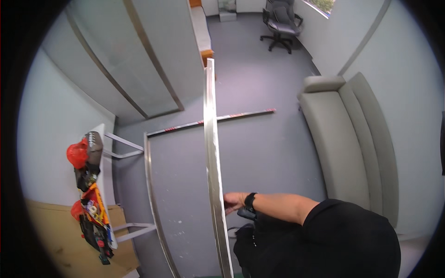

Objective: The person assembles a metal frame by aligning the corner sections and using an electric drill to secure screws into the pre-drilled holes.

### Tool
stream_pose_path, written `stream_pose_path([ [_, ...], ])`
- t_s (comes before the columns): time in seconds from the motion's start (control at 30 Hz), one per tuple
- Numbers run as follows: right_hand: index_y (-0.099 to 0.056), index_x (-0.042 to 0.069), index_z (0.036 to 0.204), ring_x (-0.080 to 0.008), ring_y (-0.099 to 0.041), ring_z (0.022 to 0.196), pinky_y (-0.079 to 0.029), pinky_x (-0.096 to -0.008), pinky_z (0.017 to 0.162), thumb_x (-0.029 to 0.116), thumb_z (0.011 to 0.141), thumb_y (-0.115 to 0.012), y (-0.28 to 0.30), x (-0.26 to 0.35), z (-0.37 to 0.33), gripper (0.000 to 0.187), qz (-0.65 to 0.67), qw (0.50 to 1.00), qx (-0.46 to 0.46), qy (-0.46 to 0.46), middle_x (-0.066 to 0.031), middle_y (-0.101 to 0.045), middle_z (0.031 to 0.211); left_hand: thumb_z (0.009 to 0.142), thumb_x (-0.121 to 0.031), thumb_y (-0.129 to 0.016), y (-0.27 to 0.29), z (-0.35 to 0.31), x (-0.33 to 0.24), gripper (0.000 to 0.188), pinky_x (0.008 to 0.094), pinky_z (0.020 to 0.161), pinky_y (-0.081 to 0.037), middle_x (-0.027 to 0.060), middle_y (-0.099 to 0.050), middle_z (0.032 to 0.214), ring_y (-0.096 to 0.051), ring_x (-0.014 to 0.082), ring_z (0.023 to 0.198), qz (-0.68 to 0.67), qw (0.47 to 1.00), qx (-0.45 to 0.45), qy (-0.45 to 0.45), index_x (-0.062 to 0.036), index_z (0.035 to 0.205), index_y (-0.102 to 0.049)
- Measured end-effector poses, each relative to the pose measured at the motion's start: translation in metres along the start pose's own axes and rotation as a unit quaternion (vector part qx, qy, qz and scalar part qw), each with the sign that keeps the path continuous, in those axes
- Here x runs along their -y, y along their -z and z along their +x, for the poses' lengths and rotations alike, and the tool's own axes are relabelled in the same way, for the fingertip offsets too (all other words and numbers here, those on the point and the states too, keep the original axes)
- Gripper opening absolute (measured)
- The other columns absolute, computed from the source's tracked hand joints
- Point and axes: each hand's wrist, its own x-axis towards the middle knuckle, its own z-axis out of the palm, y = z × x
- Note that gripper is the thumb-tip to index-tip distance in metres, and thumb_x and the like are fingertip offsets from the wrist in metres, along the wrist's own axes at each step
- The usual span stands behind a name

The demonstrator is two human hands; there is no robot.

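A long silvery metal beam (212,153) runs from the lower edge up the middle, its far end near the bed corner. Against its right edge is my right hand (234,201), closed, with fingertips partly hidden by the beam. A black watch (250,202) sits on that wrist, below a bare forearm and black sleeve. Just under the wrist is a dark object (247,213) whose kind I cannot make out. My left hand does not show.
Another metal bar (151,194) lies left on the grey floor, meeting a dark red-marked bar (178,128). A white table (111,222) carries bags and tools beside cardboard (46,231). Right stands a grey sofa (338,129); an office chair (281,23) is farther back.
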Motion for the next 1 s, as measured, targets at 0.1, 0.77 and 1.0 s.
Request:
stream_pose_path([
  [0.1,-0.055,0.002,0.122,-0.0272,-0.061,0.11,-0.052,-0.0457,0.094,0.027,0.094,-0.054,0.022,0.058,-0.143,0.038,0.116,0.952,-0.245,-0.142,-0.0132,-0.058,0.122,0.08,-0.016,-0.063,-0.087,-0.074,-0.092,0.042,0.0513,0.084,-0.048,0.0218,-0.065,0.103,-0.061,0.0447,0.097,-0.066,0.996,0.059,-0.009,-0.0083,0.121,-0.057],
  [0.77,-0.053,0.005,0.127,-0.0256,-0.065,0.101,-0.053,-0.039,0.082,0.029,0.096,-0.052,0.101,-0.093,-0.559,0.039,-0.101,0.826,-0.457,-0.315,-0.012,-0.062,0.119,0.068,-0.003,-0.07,-0.477,-0.154,-0.19,0.034,0.0473,0.082,-0.049,0.0159,-0.06,0.097,-0.058,0.0381,0.096,-0.177,0.973,-0.037,-0.145,-0.0011,0.1,-0.062],
  [1.0,-0.064,0.003,0.11,-0.0387,-0.063,0.101,-0.05,-0.0423,0.089,0.032,0.076,-0.064,0.191,-0.158,-0.623,0.044,-0.658,0.605,-0.278,-0.352,-0.0205,-0.067,0.102,0.068,-0.003,-0.07,-0.59,-0.16,-0.28,0.033,0.0471,0.081,-0.049,0.0145,-0.06,0.097,-0.058,0.0372,0.096,-0.182,0.969,-0.006,-0.169,-0.0032,0.1,-0.06],
])
